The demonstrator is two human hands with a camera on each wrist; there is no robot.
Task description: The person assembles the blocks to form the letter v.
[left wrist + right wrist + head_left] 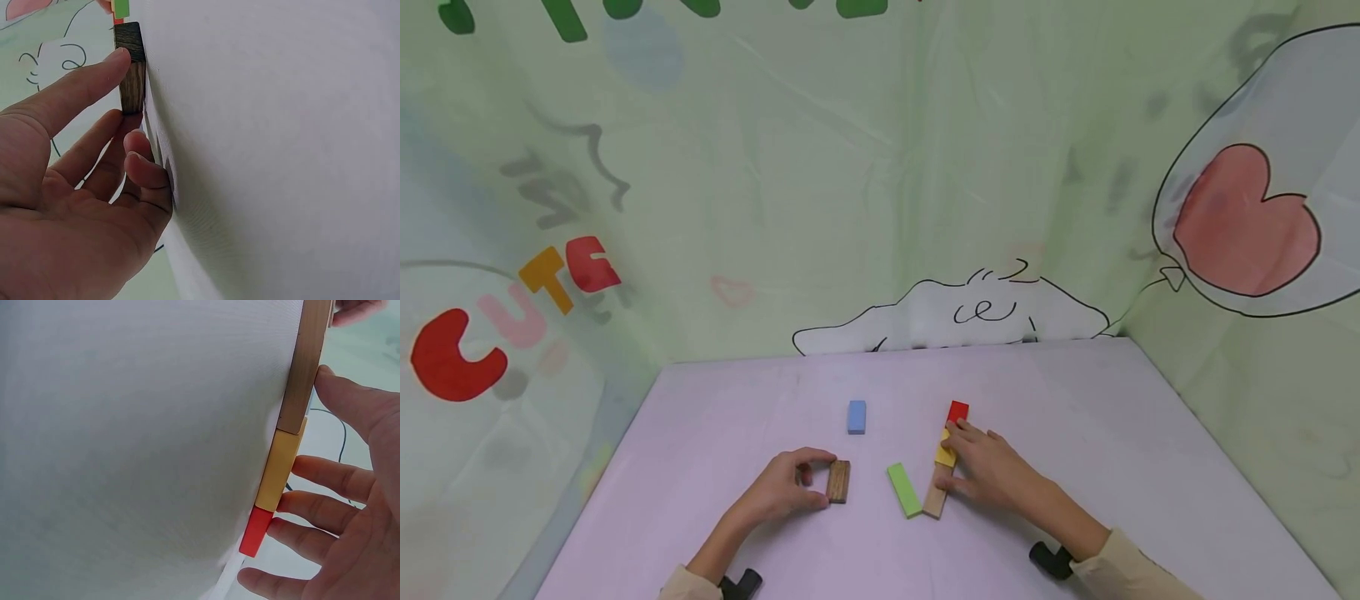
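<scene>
My left hand (784, 487) pinches a dark brown wooden block (838, 482) by its two ends, thumb at the near end and a finger at the far one. In the left wrist view the block's striped grain (131, 87) shows beside the thumb. To the right, a red block (958, 412), a yellow block (275, 470) and a light wooden block (937, 493) lie end to end in a slanting row. My right hand (996, 468) lies over this row with fingers extended, its thumb touching the wooden block and its fingertips at the yellow and red ones.
A green block (904, 490) lies aslant between the hands, its near end close to the wooden block. Farther back stands a blue block (857, 417). The pale table (737, 400) meets a printed cloth backdrop (820, 183) at its far edge.
</scene>
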